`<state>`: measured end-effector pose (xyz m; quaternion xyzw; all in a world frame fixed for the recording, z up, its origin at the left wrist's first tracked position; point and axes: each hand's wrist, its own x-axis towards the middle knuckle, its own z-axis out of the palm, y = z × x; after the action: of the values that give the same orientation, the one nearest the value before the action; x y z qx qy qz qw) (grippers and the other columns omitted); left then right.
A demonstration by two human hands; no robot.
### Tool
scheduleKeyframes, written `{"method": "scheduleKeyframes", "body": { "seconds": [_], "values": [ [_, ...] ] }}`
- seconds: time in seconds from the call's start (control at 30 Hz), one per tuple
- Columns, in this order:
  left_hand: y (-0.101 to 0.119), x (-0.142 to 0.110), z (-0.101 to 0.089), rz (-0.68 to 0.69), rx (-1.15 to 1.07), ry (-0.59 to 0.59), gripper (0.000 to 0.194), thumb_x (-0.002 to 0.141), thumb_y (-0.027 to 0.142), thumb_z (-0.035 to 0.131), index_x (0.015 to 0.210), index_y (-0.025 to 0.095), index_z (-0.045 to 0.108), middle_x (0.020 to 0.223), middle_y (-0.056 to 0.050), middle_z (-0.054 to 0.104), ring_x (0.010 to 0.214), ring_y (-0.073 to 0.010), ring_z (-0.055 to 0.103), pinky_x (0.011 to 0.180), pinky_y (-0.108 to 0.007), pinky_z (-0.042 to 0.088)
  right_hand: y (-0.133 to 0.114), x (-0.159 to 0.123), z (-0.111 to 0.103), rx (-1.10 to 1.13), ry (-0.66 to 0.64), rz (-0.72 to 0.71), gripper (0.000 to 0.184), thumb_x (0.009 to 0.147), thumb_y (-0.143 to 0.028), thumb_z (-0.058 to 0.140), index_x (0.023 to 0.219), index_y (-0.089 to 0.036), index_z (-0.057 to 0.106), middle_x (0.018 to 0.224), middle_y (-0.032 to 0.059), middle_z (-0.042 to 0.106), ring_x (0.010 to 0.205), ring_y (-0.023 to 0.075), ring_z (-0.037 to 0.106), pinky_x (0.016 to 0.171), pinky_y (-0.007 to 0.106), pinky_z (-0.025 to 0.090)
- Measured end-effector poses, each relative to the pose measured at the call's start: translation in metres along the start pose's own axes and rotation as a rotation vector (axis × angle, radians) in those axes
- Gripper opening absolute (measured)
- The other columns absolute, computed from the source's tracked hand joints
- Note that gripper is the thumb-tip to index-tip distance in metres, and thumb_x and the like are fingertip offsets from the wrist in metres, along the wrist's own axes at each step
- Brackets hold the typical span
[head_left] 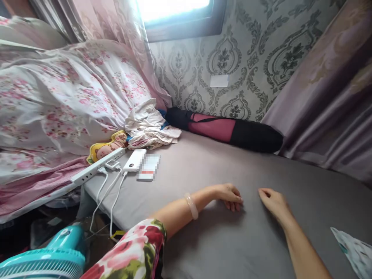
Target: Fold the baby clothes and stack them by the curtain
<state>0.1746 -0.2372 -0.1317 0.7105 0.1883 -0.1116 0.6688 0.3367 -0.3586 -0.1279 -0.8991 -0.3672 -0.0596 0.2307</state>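
My left hand (231, 195), with a pale bangle (191, 206) on the forearm, hangs low over the grey sheet (209, 240). Its fingers are loosely bent, a little apart, and nothing shows in them. Just to its right is my right hand (273, 201), curled closed with the thumb side up. I see no object in it. A gap of bare sheet separates the two hands. Left of them lie a white power bank (135, 160) with a cable plugged in and a flat white box (148, 167), partly blurred out.
A white power strip (99, 166) with chargers runs along the left edge, beside a yellow cartoon cushion (107, 147). Crumpled cloth (151, 126) and a long black-and-pink bag (223, 130) lie at the back. A turquoise fan (43, 255) stands lower left; a patterned packet (353, 250) lies right.
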Motion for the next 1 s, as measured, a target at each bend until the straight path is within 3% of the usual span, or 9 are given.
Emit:
{"method": "scheduleKeyframes", "body": {
  "seconds": [0.13, 0.27, 0.4, 0.57, 0.8, 1.0],
  "values": [
    [-0.015, -0.046, -0.06, -0.014, -0.014, 0.308, 0.013, 0.082, 0.024, 0.061, 0.072, 0.016, 0.061, 0.06, 0.002, 0.064, 0.049, -0.0078, 0.056, 0.055, -0.021, 0.043, -0.039, -0.004, 0.034, 0.017, -0.043, -0.05, 0.024, 0.095, -0.037, 0.056, 0.116, -0.027, 0.062, 0.127, 0.0061, 0.058, 0.106, 0.0188, 0.059, 0.089, 0.035, 0.052],
    [-0.03, -0.097, -0.113, -0.038, -0.049, 0.618, 0.013, 0.082, 0.025, 0.06, 0.075, 0.014, 0.063, 0.062, 0.0, 0.066, 0.051, -0.0079, 0.057, 0.053, -0.019, 0.041, -0.053, -0.006, 0.055, 0.014, -0.072, -0.055, 0.021, 0.095, -0.036, 0.055, 0.113, -0.028, 0.064, 0.123, 0.0068, 0.06, 0.104, 0.0194, 0.06, 0.087, 0.035, 0.052],
    [-0.045, -0.142, -0.15, 0.037, -0.105, 0.786, 0.017, 0.077, 0.03, 0.066, 0.073, 0.014, 0.063, 0.064, -0.003, 0.067, 0.052, -0.0085, 0.057, 0.05, -0.019, 0.039, -0.051, -0.01, 0.064, -0.065, -0.113, -0.064, 0.026, 0.095, -0.031, 0.045, 0.105, -0.024, 0.069, 0.106, 0.0111, 0.066, 0.098, 0.0284, 0.063, 0.079, 0.041, 0.05],
    [-0.055, -0.185, -0.185, 0.124, -0.161, 0.989, 0.023, 0.072, 0.034, 0.072, 0.076, 0.013, 0.065, 0.07, -0.006, 0.069, 0.056, -0.0101, 0.06, 0.052, -0.02, 0.041, -0.043, -0.016, 0.068, -0.143, -0.103, -0.152, 0.034, 0.095, -0.031, 0.038, 0.108, -0.023, 0.068, 0.111, 0.0097, 0.066, 0.096, 0.0267, 0.061, 0.077, 0.038, 0.046],
    [-0.039, -0.231, -0.249, 0.139, -0.4, 1.533, 0.009, 0.074, 0.015, 0.068, 0.074, 0.013, 0.06, 0.064, -0.002, 0.065, 0.054, -0.0087, 0.057, 0.053, -0.019, 0.042, -0.043, -0.018, 0.069, -0.145, -0.079, -0.166, 0.036, 0.095, -0.031, 0.036, 0.108, -0.024, 0.068, 0.113, 0.0084, 0.066, 0.096, 0.0271, 0.06, 0.077, 0.038, 0.047],
    [-0.039, -0.27, -0.304, 0.106, -0.49, 1.87, 0.015, 0.079, 0.001, 0.057, 0.076, 0.013, 0.05, 0.056, 0.006, 0.048, 0.055, -0.0059, 0.049, 0.057, -0.019, 0.043, -0.04, -0.017, 0.072, -0.148, -0.099, -0.148, 0.034, 0.094, -0.032, 0.037, 0.107, -0.025, 0.068, 0.113, 0.007, 0.066, 0.095, 0.0268, 0.06, 0.076, 0.036, 0.045]
  ]
}}
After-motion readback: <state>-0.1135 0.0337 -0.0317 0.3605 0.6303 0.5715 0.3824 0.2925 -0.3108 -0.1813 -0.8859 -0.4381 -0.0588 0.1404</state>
